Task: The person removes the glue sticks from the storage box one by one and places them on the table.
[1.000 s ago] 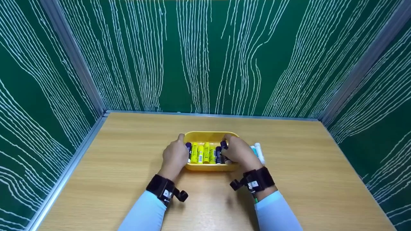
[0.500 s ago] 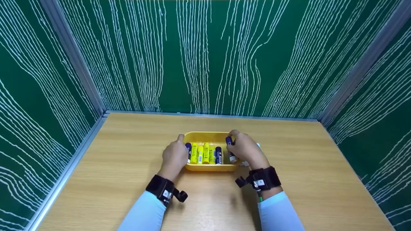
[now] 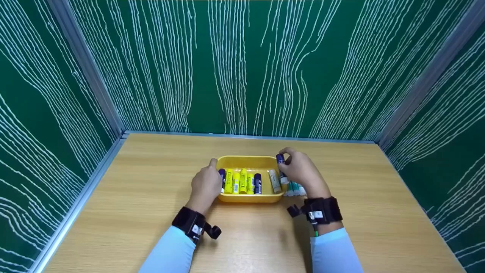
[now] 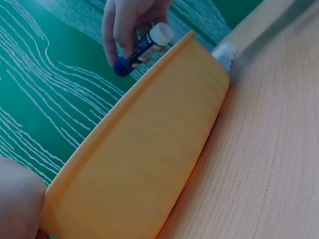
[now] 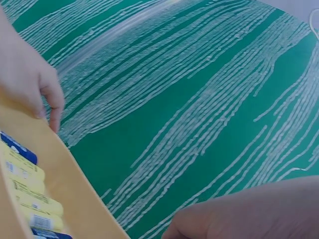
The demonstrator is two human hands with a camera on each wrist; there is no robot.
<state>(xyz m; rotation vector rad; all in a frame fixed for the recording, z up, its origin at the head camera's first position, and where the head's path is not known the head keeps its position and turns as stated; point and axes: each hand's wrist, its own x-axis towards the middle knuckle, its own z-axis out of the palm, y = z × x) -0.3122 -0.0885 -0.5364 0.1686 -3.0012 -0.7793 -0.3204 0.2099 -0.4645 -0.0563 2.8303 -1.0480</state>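
Observation:
My left hand grips the left end of a yellow plastic tray. Between the fingers and thumb of my right hand is a dark blue glue stick with a white end, held tilted over the tray's right rim. The left wrist view shows this glue stick above the rim. Lined up inside the tray are several yellow glue sticks, with a dark blue one to their right and another dark blue one beside my left hand. A whitish glue stick leans near the right end.
Right of the tray, several white-and-teal glue sticks lie on the wooden table, partly hidden by my right hand. Green walls with white wavy lines enclose the table at the back and sides.
My right hand has lifted the dark blue glue stick from the tray's right part and carried it rightward to the rim. The whitish glue stick has come into view. My left hand stays put.

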